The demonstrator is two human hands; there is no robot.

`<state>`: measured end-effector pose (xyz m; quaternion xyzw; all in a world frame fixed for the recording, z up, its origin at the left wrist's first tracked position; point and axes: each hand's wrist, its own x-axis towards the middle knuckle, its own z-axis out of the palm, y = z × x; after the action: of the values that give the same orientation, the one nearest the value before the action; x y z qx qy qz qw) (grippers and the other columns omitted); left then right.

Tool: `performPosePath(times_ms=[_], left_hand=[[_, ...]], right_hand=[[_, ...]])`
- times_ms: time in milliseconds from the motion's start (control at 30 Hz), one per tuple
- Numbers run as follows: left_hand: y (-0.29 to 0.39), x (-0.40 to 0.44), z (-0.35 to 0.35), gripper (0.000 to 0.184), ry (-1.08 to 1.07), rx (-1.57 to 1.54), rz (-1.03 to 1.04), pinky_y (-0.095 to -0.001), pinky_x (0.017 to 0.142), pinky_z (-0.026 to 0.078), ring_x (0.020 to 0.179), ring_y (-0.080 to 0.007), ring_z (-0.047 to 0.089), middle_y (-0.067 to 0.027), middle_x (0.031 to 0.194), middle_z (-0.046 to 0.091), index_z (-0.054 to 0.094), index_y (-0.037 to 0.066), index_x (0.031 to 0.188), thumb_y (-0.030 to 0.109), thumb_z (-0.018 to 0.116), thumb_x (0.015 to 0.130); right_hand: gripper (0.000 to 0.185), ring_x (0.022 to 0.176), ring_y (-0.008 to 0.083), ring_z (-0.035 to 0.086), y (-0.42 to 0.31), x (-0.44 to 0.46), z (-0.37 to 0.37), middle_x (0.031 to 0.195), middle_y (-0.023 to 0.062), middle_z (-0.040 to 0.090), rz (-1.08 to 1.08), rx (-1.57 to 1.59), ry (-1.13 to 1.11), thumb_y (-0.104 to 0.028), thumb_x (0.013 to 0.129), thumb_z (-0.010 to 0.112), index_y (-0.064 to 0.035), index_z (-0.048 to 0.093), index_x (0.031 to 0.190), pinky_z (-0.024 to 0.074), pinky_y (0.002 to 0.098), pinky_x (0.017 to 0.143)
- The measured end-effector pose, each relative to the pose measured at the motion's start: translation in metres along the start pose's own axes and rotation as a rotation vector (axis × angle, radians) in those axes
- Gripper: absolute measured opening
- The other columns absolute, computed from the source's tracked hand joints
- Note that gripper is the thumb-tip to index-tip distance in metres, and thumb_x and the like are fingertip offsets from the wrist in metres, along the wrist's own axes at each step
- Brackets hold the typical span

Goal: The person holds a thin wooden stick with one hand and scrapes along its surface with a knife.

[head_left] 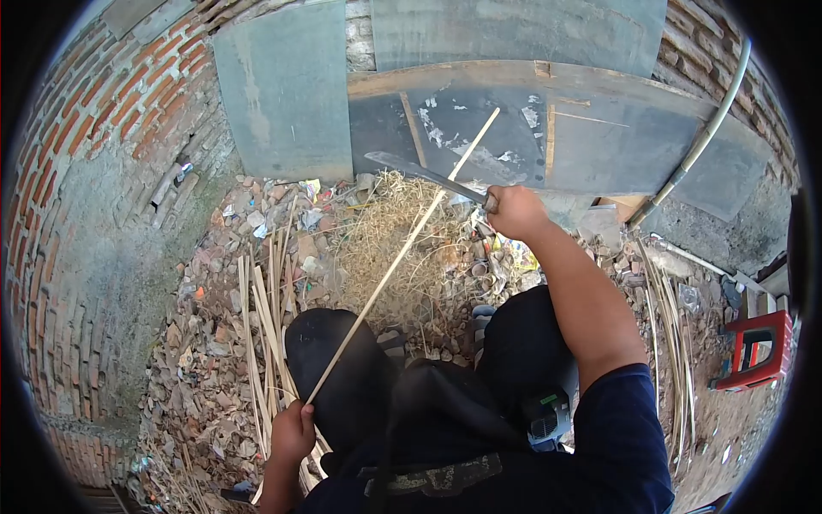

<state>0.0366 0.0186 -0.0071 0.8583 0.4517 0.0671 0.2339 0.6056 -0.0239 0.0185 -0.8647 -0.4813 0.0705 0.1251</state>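
Observation:
A long thin pale strip (402, 251) slants up from my left hand (293, 431), whose fingers are closed round its lower end by my left knee. My right hand (516, 212) grips the handle of a long-bladed machete (428, 174). The blade points left and crosses the strip near its upper part, seemingly touching it. Below the crossing lies a heap of curly pale shavings (385, 231) on the rubble. Other long strips (267, 325) lie on the ground left of my legs.
Brick walls (64, 171) stand at the left, with grey panels (282, 94) leaning ahead. A pole (698, 141) leans at the right. More strips (672, 351) and a red stool (758, 351) are on the right. Rubble and litter cover the ground.

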Motion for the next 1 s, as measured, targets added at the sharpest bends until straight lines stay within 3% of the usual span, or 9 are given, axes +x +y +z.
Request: performPosePath(times_ms=[167,267,300,400,633,767,1000], left_hand=[[0.005,0.005,0.008,0.045,0.028,0.003,0.047,-0.0519,0.056,0.042,0.061,-0.0488,0.058,-0.0250,0.062,0.053,0.051,0.000,0.078,0.033,0.046,0.108],[-0.007,0.004,0.021,0.047,0.089,0.016,0.037,-0.0517,0.056,0.042,0.061,-0.0486,0.057,-0.0247,0.062,0.053,0.051,0.000,0.077,0.035,0.045,0.108],[-0.006,0.004,0.018,0.048,0.075,0.031,0.020,-0.0515,0.056,0.042,0.061,-0.0482,0.058,-0.0247,0.062,0.054,0.052,0.000,0.077,0.035,0.045,0.108],[-0.001,0.005,-0.001,0.039,0.015,0.020,0.019,-0.0549,0.056,0.043,0.063,-0.0501,0.059,-0.0258,0.063,0.057,0.054,0.002,0.079,0.030,0.049,0.107],[0.011,0.003,0.015,0.039,0.085,0.075,-0.013,-0.0563,0.058,0.044,0.064,-0.0512,0.060,-0.0266,0.065,0.058,0.054,0.001,0.080,0.030,0.050,0.106],[0.010,0.000,0.023,0.036,0.132,0.116,-0.025,-0.0575,0.057,0.045,0.065,-0.0519,0.060,-0.0268,0.065,0.059,0.055,0.001,0.082,0.029,0.052,0.104],[0.008,-0.002,0.021,0.031,0.131,0.147,-0.036,-0.0569,0.055,0.043,0.063,-0.0518,0.059,-0.0266,0.063,0.057,0.051,0.002,0.084,0.025,0.052,0.104]], right_hand=[[0.026,0.090,0.0373,0.072,-0.034,-0.024,-0.013,0.090,0.0161,0.074,-0.274,-0.164,-0.042,-0.020,0.080,0.068,-0.0138,0.069,0.105,0.0579,0.0492,0.082],[0.029,0.089,0.0387,0.072,-0.002,-0.002,-0.003,0.091,0.0159,0.074,-0.080,0.004,0.071,-0.020,0.080,0.067,-0.0140,0.069,0.109,0.0578,0.0496,0.082],[0.032,0.093,0.0392,0.072,0.008,0.007,-0.002,0.096,0.0172,0.075,0.095,0.108,0.117,-0.019,0.081,0.065,-0.0127,0.069,0.112,0.0576,0.0496,0.085],[0.032,0.097,0.0390,0.071,0.025,0.011,0.008,0.101,0.0188,0.074,0.245,0.131,0.147,-0.018,0.082,0.064,-0.0111,0.070,0.112,0.0570,0.0493,0.088],[0.030,0.095,0.0368,0.072,-0.002,-0.014,-0.007,0.097,0.0160,0.075,-0.072,0.095,-0.005,-0.018,0.078,0.067,-0.0131,0.070,0.107,0.0570,0.0493,0.084],[0.022,0.091,0.0359,0.072,-0.030,-0.031,-0.024,0.089,0.0139,0.073,-0.246,-0.117,-0.086,-0.020,0.077,0.069,-0.0133,0.068,0.098,0.0570,0.0500,0.081],[0.019,0.091,0.0363,0.072,-0.020,-0.010,-0.010,0.090,0.0140,0.073,-0.028,-0.041,0.013,-0.020,0.078,0.068,-0.0135,0.069,0.097,0.0572,0.0498,0.081]])
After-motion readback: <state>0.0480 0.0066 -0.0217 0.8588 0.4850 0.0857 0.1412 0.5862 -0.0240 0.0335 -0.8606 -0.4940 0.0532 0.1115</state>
